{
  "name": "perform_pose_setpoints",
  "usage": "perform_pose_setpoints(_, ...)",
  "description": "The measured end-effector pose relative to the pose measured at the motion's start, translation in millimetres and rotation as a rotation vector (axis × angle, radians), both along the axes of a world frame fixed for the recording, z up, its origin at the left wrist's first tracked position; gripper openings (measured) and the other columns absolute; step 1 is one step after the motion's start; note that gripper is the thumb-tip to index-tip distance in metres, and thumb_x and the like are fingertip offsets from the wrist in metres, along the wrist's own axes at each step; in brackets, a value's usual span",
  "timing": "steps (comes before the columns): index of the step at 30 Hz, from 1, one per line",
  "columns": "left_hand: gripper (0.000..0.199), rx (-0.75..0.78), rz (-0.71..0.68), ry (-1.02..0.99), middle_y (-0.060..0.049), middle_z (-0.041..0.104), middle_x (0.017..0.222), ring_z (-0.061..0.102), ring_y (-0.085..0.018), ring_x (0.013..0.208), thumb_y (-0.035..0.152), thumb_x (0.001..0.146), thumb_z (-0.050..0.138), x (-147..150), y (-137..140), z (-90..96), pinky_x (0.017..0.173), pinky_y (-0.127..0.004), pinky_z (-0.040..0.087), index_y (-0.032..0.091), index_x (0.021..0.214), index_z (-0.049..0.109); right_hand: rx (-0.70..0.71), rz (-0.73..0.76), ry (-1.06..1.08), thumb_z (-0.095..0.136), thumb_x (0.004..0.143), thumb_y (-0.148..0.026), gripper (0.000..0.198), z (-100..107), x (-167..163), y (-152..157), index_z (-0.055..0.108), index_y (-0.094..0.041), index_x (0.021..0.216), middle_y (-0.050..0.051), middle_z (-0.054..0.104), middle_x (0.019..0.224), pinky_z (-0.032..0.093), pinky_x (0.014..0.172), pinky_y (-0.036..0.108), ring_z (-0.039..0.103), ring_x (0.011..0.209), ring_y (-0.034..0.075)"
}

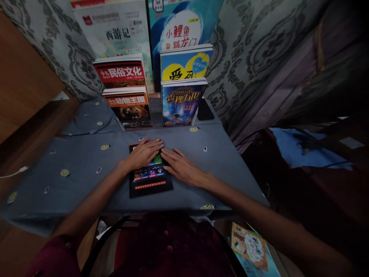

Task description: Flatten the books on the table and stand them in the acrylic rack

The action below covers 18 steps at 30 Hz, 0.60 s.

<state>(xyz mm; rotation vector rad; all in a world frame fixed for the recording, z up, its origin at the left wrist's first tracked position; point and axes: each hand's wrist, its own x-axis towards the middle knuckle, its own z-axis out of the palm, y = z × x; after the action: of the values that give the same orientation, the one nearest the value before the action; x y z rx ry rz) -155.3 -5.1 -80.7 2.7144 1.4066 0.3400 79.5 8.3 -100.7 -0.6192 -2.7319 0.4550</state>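
A dark book (151, 185) with small colourful pictures and an orange strip lies flat near the front of the cloth-covered table. My left hand (146, 152) rests palm down across its upper left part, fingers stretched out to the right. Over the book's right edge lies my right hand (182, 166), its fingers extended and pointing up and left. The fingertips of both hands come close together near the top of the book. Much of the upper cover is hidden beneath them. Neither hand is wrapped round anything.
Upright books stand in two rows behind, among them a lion-cover book (131, 109) and a blue book (182, 103). A black phone-like object (205, 110) lies at the back right of the table (227, 165). Below, at right, is another colourful book (253, 250).
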Motion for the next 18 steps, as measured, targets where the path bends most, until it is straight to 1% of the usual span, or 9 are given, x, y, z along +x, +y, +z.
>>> perform_pose_setpoints(2, 0.043, 0.010, -0.012, 0.001, -0.012, 0.053, 0.148, 0.044, -0.022, 0.143, 0.028, 0.106, 0.032, 1, -3, -0.8, 0.117, -0.050, 0.030, 0.017, 0.141, 0.053, -0.009, 0.009, -0.031, 0.036, 0.105, -0.041, 0.056, 5, 5, -7, 0.037, -0.012, 0.152, 0.020, 0.042, 0.156, 0.027, 0.122, 0.056, 0.033, 0.149, 0.027)
perform_pose_setpoints(4, 0.043, 0.016, -0.014, 0.001, -0.011, 0.053, 0.149, 0.044, -0.022, 0.143, 0.028, 0.106, 0.031, 2, -5, -1.7, 0.118, -0.049, 0.030, 0.018, 0.142, 0.052, -0.018, 0.031, -0.054, 0.040, 0.103, -0.051, 0.065, 9, 10, -13, 0.035, -0.010, 0.153, 0.022, 0.037, 0.158, 0.025, 0.122, 0.056, 0.030, 0.150, 0.029)
perform_pose_setpoints(7, 0.043, 0.013, -0.009, -0.005, -0.011, 0.052, 0.150, 0.044, -0.021, 0.143, 0.029, 0.106, 0.031, 2, -7, -3.0, 0.118, -0.049, 0.030, 0.019, 0.142, 0.052, -0.031, 0.102, -0.059, 0.052, 0.092, -0.066, 0.088, 11, 19, -21, 0.028, -0.012, 0.156, 0.022, 0.030, 0.161, 0.023, 0.123, 0.058, 0.023, 0.152, 0.033)
perform_pose_setpoints(9, 0.042, 0.013, -0.006, -0.014, -0.010, 0.052, 0.150, 0.044, -0.021, 0.143, 0.029, 0.106, 0.031, 1, -6, -4.0, 0.118, -0.050, 0.030, 0.020, 0.141, 0.053, -0.037, 0.137, -0.049, 0.061, 0.086, -0.068, 0.097, 11, 24, -24, 0.025, -0.013, 0.158, 0.021, 0.027, 0.162, 0.023, 0.123, 0.057, 0.021, 0.152, 0.034)
perform_pose_setpoints(11, 0.042, 0.014, 0.000, -0.021, -0.010, 0.053, 0.149, 0.043, -0.021, 0.144, 0.029, 0.106, 0.031, 0, -4, -4.8, 0.118, -0.051, 0.029, 0.021, 0.141, 0.054, -0.042, 0.147, -0.045, 0.065, 0.085, -0.064, 0.098, 9, 25, -24, 0.023, -0.014, 0.158, 0.021, 0.025, 0.163, 0.025, 0.123, 0.055, 0.019, 0.153, 0.034)
perform_pose_setpoints(14, 0.043, 0.008, 0.045, -0.019, -0.010, 0.053, 0.149, 0.042, -0.022, 0.144, 0.029, 0.106, 0.030, -5, 3, -4.2, 0.118, -0.052, 0.029, 0.020, 0.141, 0.054, -0.054, 0.137, -0.059, 0.064, 0.090, -0.056, 0.089, 7, 21, -16, 0.024, -0.015, 0.158, 0.021, 0.025, 0.163, 0.028, 0.122, 0.055, 0.020, 0.153, 0.032)
perform_pose_setpoints(18, 0.044, -0.009, 0.114, -0.012, -0.011, 0.052, 0.150, 0.041, -0.023, 0.145, 0.029, 0.104, 0.033, -13, 14, -0.2, 0.118, -0.051, 0.031, 0.019, 0.141, 0.054, -0.069, 0.124, -0.034, 0.061, 0.094, -0.050, 0.078, 5, 10, -2, 0.028, -0.017, 0.157, 0.019, 0.029, 0.162, 0.030, 0.121, 0.055, 0.027, 0.151, 0.031)
